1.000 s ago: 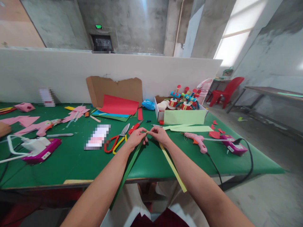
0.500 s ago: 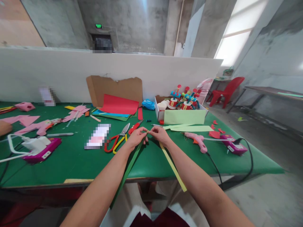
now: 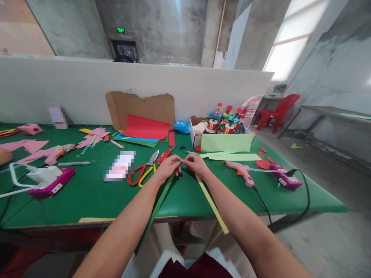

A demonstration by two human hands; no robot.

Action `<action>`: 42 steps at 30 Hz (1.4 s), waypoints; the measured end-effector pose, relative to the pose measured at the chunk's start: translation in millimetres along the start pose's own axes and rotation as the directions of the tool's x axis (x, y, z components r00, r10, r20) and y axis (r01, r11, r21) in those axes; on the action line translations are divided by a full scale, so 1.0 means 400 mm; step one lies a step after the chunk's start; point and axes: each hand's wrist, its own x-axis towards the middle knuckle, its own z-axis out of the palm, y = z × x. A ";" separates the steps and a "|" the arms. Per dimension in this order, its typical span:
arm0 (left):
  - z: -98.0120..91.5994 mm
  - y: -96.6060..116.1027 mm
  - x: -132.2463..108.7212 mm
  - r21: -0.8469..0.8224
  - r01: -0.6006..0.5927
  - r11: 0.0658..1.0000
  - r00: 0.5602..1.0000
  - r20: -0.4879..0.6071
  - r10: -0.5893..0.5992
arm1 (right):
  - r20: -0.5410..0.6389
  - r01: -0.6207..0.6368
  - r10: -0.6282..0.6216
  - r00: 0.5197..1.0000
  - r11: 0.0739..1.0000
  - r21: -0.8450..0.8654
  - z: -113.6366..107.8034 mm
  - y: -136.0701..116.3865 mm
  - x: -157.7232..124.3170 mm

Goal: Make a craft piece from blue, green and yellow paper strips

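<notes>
Green strip [image 3: 156, 208]: judged light, pliable, easily creased; best pinched flat near its end
Yellow strip [image 3: 213, 204]: judged alike; both ends are held up over the worktop [image 3: 179, 202], tails hung past its edge
Left grip [image 3: 169, 168]: fingertips closed; green strip is pinched
Right grip [image 3: 196, 165]: fingertips closed; yellow strip is pinched

Both hands [image 3: 168, 168] [image 3: 197, 165] pinch close together, forearms [image 3: 131, 210] angled inward.

Another person's bare hand [image 3: 5, 156] has drawn slightly further out at the left edge. Above the long white partition [image 3: 87, 85], a dark rounded shape [image 3: 124, 59] has replaced pixelation.
</notes>
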 end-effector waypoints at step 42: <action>-0.043 0.012 0.013 -0.299 -0.122 0.946 0.910 -0.414 -0.014 | 0.047 -0.127 0.118 0.992 0.907 0.401 -0.078 -0.033 -0.001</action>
